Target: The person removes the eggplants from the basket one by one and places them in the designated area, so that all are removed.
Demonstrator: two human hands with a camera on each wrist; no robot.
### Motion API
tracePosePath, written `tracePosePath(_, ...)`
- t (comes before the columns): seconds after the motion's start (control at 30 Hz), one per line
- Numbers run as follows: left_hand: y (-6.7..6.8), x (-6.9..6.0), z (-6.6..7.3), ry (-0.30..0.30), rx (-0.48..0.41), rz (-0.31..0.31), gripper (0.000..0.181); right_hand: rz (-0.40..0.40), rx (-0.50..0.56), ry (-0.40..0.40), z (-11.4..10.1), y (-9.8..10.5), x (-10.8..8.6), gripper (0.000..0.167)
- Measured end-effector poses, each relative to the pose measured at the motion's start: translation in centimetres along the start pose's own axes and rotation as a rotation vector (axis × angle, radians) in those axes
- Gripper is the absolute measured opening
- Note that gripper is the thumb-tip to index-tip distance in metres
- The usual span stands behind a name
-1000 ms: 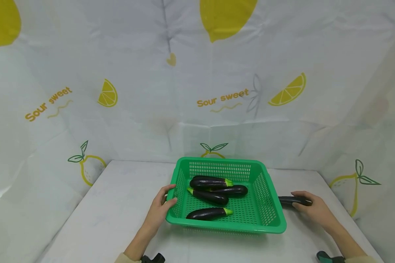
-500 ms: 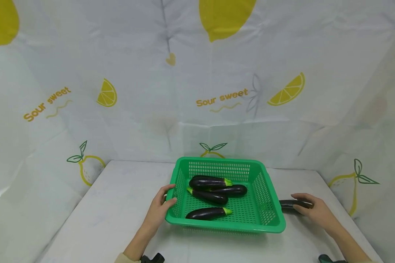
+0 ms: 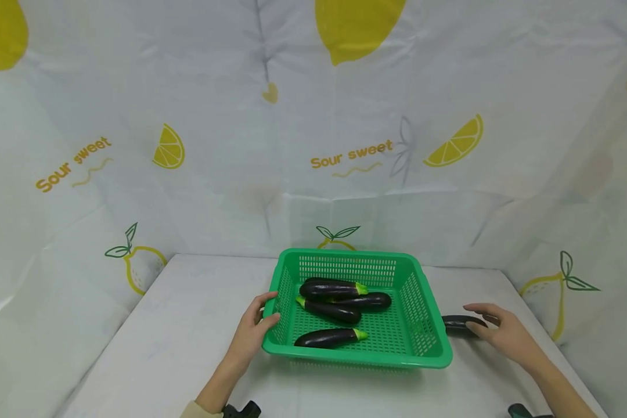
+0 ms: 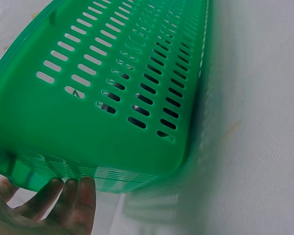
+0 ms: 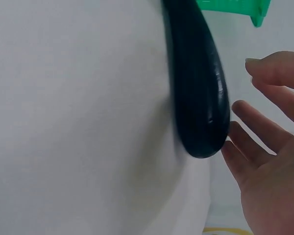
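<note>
At the left end of a green plastic basket [image 3: 428, 354], my left hand [image 3: 252, 330] holds the rim, its thumb over the edge. In the left wrist view, the fingers [image 4: 83, 198] press against the basket's outer wall. Several dark purple eggplants [image 3: 328, 338] with green stem ends lie inside. One more eggplant [image 3: 458, 324] lies on the table just right of the basket, its far end hidden by the basket. My right hand [image 3: 509, 337] is spread beside its rounded end. In the right wrist view, the lower fingertips are at or very near this eggplant [image 5: 196, 88].
A white-covered table [image 3: 177, 348] carries everything. Behind and at both sides hangs a pale curtain [image 3: 214, 203] printed with lemons and lettering. Dark wrist devices [image 3: 242, 410] show at the bottom edge of the head view.
My right hand's fingers have loosened from the eggplant by the basket and drawn slightly right, baring more of its rounded end. My left hand stays on the basket rim.
</note>
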State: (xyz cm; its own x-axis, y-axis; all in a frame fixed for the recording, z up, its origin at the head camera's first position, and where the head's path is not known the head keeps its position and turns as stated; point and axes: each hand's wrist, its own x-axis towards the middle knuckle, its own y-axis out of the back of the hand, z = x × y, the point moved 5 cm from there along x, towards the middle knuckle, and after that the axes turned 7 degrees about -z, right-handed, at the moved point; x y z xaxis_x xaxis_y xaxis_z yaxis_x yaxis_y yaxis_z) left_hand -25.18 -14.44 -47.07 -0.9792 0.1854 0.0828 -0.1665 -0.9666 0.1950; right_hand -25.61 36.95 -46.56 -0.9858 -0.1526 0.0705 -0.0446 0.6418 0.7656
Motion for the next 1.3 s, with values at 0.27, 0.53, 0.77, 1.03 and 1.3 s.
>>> tracePosePath(0.27, 0.0, 0.1, 0.0, 0.002, 0.005, -0.002, 0.047, 0.061, -0.054, 0.080, -2.6, 1.2, -0.4, 0.038)
tracePosePath(0.53, 0.0, 0.1, 0.1, -0.007, 0.004, -0.009, 0.047, 0.090, -0.038, 0.119, -5.9, 1.8, -0.9, 0.037)
tracePosePath(0.77, -0.1, -0.1, 0.4, -0.017, 0.010, -0.012, 0.047, 0.099, -0.036, 0.149, -8.9, 2.2, -0.8, 0.037)
tracePosePath(1.03, 0.0, 0.0, 0.1, -0.002, 0.024, -0.003, 0.047, 0.046, -0.005, 0.158, -12.7, 2.2, -0.1, 0.041)
tracePosePath(1.3, 0.0, 0.0, 0.1, -0.004, 0.016, -0.003, 0.048, -0.020, 0.054, 0.218, -15.6, 1.4, 1.4, 0.041)
